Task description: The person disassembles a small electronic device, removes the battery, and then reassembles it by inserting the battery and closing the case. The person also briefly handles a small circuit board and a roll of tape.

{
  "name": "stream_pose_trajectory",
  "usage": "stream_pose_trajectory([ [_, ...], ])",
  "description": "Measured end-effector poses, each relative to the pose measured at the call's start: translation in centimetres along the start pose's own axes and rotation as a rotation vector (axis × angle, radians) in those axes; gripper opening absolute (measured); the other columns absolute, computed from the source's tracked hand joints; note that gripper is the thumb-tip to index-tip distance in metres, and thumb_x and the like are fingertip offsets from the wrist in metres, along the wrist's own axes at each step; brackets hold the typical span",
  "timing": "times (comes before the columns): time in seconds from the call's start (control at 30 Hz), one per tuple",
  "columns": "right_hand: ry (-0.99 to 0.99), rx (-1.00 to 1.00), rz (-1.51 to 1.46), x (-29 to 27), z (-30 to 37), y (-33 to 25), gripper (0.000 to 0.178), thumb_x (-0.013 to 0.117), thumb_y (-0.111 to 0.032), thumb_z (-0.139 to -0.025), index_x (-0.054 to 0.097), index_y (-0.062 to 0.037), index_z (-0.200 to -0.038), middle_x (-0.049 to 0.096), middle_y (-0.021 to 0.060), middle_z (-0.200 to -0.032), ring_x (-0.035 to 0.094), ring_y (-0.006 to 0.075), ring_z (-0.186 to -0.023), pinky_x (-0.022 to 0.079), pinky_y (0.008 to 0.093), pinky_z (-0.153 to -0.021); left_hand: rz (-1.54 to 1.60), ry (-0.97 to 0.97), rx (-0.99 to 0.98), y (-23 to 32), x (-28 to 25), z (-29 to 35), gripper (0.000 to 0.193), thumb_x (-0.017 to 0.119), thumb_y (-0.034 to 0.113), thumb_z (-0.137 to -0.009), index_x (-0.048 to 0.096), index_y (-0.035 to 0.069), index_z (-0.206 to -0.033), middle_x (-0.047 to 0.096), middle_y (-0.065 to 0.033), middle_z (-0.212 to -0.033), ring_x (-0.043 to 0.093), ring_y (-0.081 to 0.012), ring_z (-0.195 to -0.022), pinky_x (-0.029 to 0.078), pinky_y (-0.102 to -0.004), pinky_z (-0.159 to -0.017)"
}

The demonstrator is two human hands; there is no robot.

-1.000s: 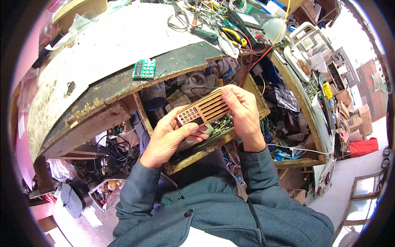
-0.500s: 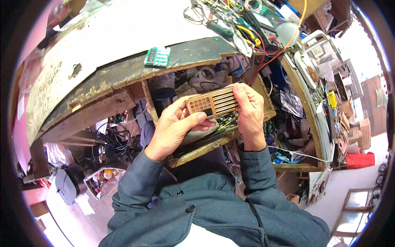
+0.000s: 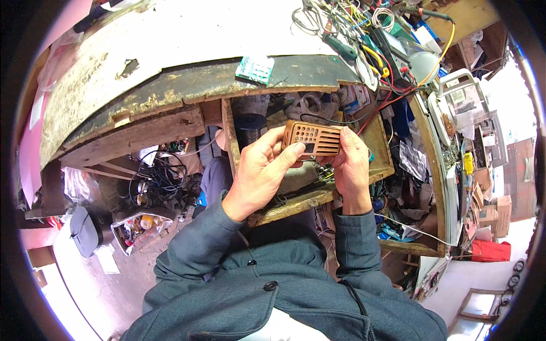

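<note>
A small brown casing (image 3: 325,140), much like the front of a pocket radio, has rows of round holes at one end and long slots at the other. My left hand (image 3: 257,177) grips its holed end, thumb lying on the front. The slotted end is pinched by my right hand (image 3: 352,170), its fingers partly hidden behind. Both hands hold the casing above a pulled-out wooden drawer (image 3: 296,203). On the dark edge of the bench lies a green circuit board (image 3: 255,69) with pale square keys.
Tangled wires, a green-handled screwdriver (image 3: 340,46) and a meter (image 3: 392,45) crowd the back right of the bench. A yellow cable (image 3: 443,51) arcs there. Parts fill a second drawer (image 3: 435,193) at the right. Below left stand a carton of scraps (image 3: 142,227) and a dark bin (image 3: 88,233).
The casing has tipped, so its top edge and side show more. My right fingers have shifted down around its slotted end. The view has swung slightly left.
</note>
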State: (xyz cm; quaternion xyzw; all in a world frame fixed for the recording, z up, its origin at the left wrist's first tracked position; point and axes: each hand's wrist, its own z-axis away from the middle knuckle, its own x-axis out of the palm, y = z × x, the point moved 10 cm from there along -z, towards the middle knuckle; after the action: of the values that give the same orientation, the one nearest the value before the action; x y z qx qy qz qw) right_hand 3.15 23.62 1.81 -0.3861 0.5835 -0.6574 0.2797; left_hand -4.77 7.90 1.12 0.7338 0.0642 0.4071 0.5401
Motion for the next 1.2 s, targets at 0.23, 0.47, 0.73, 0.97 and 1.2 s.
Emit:
stream_pose_trajectory([
  [0.23, -0.013, 0.005, 0.014, -0.2, -0.2, 0.1, 0.036, 0.048, -0.035, -0.109, 0.063, -0.0023, -0.116, 0.072, 0.0102, -0.092, 0.068, 0.0156, -0.063, 0.054, 0.0272, -0.054, -0.241, -0.039, -0.008, 0.0, -0.4, -0.5, 0.036, 0.058, 0.015, -0.105, 0.054, -0.005, -0.134, 0.069, -0.0096, -0.118, 0.068, -0.0144, -0.101, 0.057, -0.0317, -0.092],
  [0.47, 0.002, -0.087, 0.086, -0.9, -0.7, 0.4, 0.033, 0.052, -0.031, -0.108, 0.063, -0.0026, -0.12, 0.071, 0.0052, -0.101, 0.069, 0.0117, -0.08, 0.056, 0.026, -0.061, -0.01, 0.063, 0.01, 0.8, -1.1, 0.0, 0.039, 0.062, 0.018, -0.103, 0.056, -0.004, -0.134, 0.07, -0.0088, -0.112, 0.067, -0.0124, -0.099, 0.056, -0.031, -0.089],
  [0.73, 0.047, -0.124, 0.017, -0.9, 0.7, -0.6, 0.032, 0.052, -0.031, -0.108, 0.064, -0.0018, -0.113, 0.072, 0.0077, -0.097, 0.066, 0.0127, -0.073, 0.052, 0.0255, -0.058, -0.193, -0.016, -0.016, -0.1, -0.9, -0.4, 0.032, 0.06, 0.018, -0.104, 0.059, -0.003, -0.129, 0.07, -0.0059, -0.107, 0.067, -0.0093, -0.094, 0.055, -0.0254, -0.078],
  [0.97, -0.163, -0.153, 0.001, 1.8, 0.8, -1.1, 0.039, 0.054, -0.027, -0.107, 0.053, 0.0007, -0.134, 0.069, 0.0112, -0.109, 0.068, 0.016, -0.084, 0.054, 0.0251, -0.061, -0.1, 0.058, 0.094, 0.5, -1.4, -0.2, 0.032, 0.059, 0.018, -0.104, 0.058, -0.005, -0.126, 0.07, -0.0044, -0.101, 0.064, -0.0066, -0.091, 0.054, -0.0252, -0.077],
  [1.2, -0.115, -0.162, 0.025, 1.0, 1.2, -1.1, 0.041, 0.059, -0.031, -0.105, 0.054, -0.0005, -0.133, 0.07, 0.0073, -0.1, 0.065, 0.0105, -0.078, 0.052, 0.0212, -0.059, -0.039, -0.003, 0.093, 0.5, -1.0, -0.1, 0.031, 0.059, 0.02, -0.105, 0.057, -0.004, -0.125, 0.071, -0.0062, -0.103, 0.065, -0.0087, -0.095, 0.055, -0.0277, -0.082],
])
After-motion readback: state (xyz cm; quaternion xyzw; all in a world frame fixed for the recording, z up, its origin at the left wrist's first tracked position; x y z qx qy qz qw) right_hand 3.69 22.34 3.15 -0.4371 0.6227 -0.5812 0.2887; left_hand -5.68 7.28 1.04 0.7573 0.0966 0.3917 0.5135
